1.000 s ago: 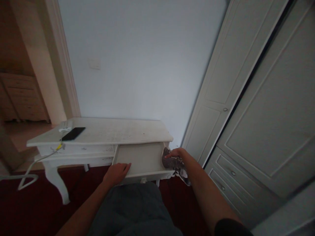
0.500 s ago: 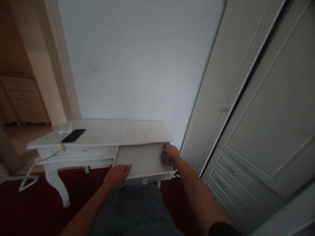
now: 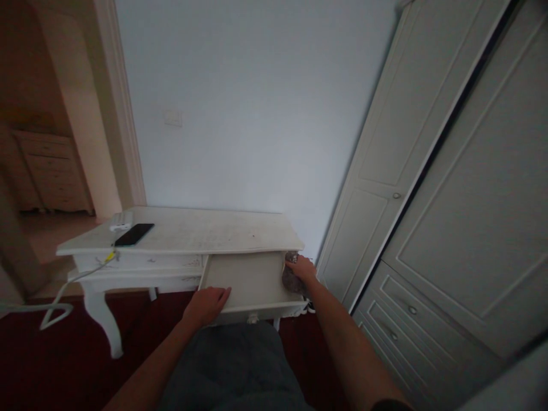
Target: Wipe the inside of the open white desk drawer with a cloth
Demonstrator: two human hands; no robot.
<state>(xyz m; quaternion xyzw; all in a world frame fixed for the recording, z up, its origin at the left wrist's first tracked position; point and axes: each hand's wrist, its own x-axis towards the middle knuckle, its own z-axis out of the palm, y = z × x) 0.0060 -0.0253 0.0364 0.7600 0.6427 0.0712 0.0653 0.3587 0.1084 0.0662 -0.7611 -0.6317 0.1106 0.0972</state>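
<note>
A pulled-out white drawer (image 3: 244,279) juts from the desk toward my body, its pale inner floor showing. My left hand (image 3: 206,305) grips the drawer's front left corner, with the fingers over the edge. At the drawer's right side, my right hand (image 3: 303,268) is closed on a bunched grey-brown cloth (image 3: 293,282). That cloth lies against the inside of the right wall, and part of it is hidden under the fingers.
The white desk (image 3: 218,228) carries a dark phone (image 3: 135,234) and a small white box (image 3: 121,221) on its left end. A white cable (image 3: 64,307) with a yellow part hangs in front. Wardrobe doors (image 3: 379,171) stand close on the right.
The view has shifted a little, so the desk appears slightly farther right. My right hand and the cloth remain at the drawer's right side, and my left hand stays at the front corner.
</note>
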